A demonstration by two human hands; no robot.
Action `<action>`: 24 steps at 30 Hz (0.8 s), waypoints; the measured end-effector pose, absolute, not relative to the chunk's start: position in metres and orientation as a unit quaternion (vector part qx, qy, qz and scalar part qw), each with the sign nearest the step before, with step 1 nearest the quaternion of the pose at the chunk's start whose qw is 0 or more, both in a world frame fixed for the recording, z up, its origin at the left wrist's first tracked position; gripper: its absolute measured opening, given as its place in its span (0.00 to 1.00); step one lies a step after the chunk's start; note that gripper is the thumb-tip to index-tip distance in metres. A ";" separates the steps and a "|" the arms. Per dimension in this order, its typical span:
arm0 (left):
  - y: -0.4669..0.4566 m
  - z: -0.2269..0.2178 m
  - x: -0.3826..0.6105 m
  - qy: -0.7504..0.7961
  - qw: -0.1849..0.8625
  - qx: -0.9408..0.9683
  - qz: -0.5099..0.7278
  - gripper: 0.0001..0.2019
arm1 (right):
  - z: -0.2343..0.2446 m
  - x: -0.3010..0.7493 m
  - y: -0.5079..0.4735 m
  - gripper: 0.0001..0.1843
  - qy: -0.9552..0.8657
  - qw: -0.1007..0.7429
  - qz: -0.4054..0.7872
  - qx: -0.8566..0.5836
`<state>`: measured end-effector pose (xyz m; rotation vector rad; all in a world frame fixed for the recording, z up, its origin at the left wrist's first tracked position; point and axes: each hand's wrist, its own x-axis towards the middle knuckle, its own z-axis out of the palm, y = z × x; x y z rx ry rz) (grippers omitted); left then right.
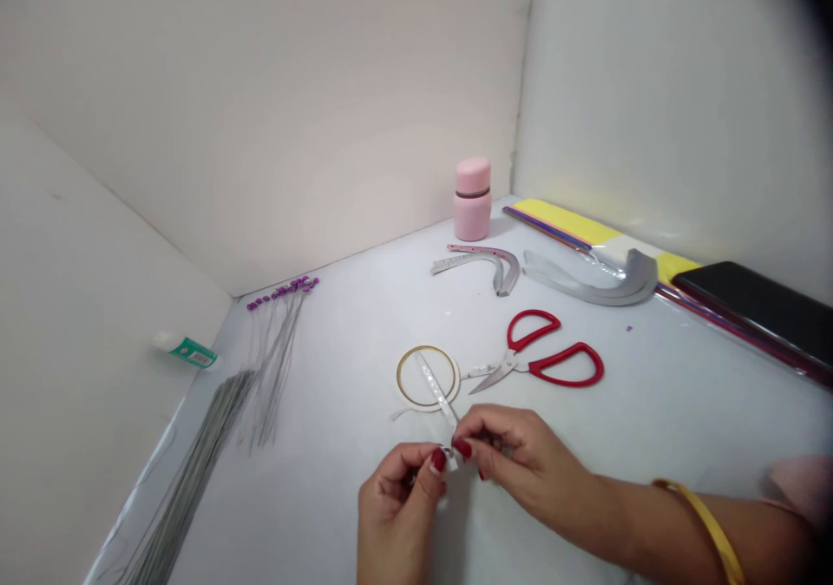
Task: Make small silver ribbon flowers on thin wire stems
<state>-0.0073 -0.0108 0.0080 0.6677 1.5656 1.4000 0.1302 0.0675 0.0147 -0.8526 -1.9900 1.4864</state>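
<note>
My left hand [398, 502] and my right hand [521, 459] meet near the front of the white table, fingers pinched together on the near end of a thin silvery strip [437, 394]. The strip runs from my fingertips up across a roll of tape [428, 377] lying flat just beyond them. Red-handled scissors [543, 361] lie open to the right of the roll, blades pointing at it. My right wrist wears a yellow bangle [706, 524].
A pink jar [472, 199] stands at the back corner. Curved silver strips [485, 262] and a larger grey bundle [602, 277] lie behind the scissors. Coloured sheets [563, 219] and a black phone [761, 303] sit at right. Wires with purple beads [277, 333] and a glue stick [186, 351] lie left.
</note>
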 end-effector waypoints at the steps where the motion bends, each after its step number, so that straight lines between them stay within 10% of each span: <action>1: -0.010 0.009 -0.008 0.635 0.464 0.249 0.566 0.09 | 0.015 0.131 0.069 0.09 -0.742 0.281 0.523 -0.312; 24: -0.009 0.007 -0.006 0.618 0.470 0.256 0.576 0.09 | 0.013 0.130 0.070 0.06 -0.737 0.175 0.580 -0.300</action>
